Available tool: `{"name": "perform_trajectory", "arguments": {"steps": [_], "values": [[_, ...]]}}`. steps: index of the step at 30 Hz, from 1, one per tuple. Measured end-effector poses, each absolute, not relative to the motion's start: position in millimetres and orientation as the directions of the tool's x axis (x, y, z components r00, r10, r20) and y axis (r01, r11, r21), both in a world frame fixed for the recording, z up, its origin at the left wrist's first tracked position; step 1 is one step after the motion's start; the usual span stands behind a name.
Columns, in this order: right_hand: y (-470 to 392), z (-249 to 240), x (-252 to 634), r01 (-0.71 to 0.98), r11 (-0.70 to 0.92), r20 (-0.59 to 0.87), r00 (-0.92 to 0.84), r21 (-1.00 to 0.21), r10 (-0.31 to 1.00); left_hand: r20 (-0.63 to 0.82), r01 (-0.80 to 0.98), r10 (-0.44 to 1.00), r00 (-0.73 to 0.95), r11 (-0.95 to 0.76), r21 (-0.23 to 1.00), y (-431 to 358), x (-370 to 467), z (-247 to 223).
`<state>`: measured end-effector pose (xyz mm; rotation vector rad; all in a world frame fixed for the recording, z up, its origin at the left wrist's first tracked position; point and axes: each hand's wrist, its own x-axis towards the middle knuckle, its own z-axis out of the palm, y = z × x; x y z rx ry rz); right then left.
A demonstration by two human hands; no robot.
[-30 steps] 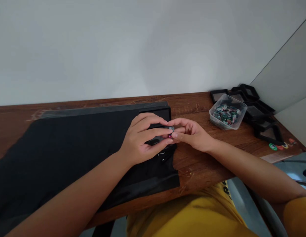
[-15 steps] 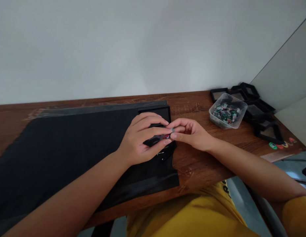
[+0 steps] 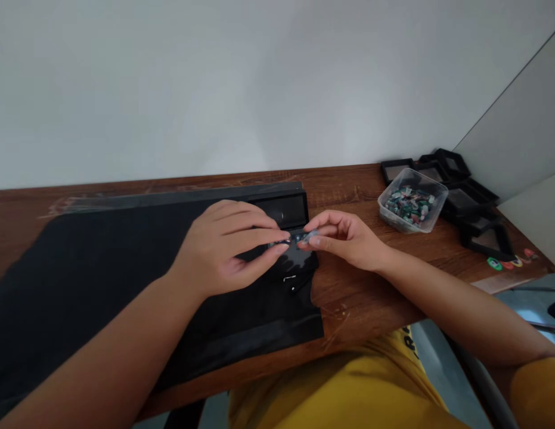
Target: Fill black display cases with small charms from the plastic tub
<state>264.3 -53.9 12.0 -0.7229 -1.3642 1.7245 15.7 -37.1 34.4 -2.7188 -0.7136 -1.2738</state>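
Fingertips of the left hand and right hand pinch together on a tiny bead piece above the black mat; light, hard, probably slippery, best held by its edges.

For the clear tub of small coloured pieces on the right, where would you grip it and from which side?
Grip the clear plastic tub by its two long side walls just under the rim, coming from above and the near side. It stands upright and open-topped, and black trays crowd its far and right sides, while the wooden desk before it is bare.
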Motion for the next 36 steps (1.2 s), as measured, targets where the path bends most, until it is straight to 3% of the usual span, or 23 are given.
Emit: {"name": "perform_trajectory", "arguments": {"steps": [12,18,36], "values": [[-53.8,15.3,267.6,-0.126,0.002,0.062,-0.475,-0.992,0.878,0.478,0.458,0.477,0.737,-0.873,0.165,-28.5,0.0,33.4],[-52.9,16.2,269.2,-0.095,-0.005,0.038,-0.444,-0.995,0.895,0.257,0.531,0.572,0.779,-0.819,0.215,-34.8,2.2,38.5],[-54.3,14.9,268.5,-0.008,0.108,0.100,-0.447,-0.994,0.889,0.228,0.501,0.585,0.778,-0.797,0.336,-38.9,8.7,32.8]]}}
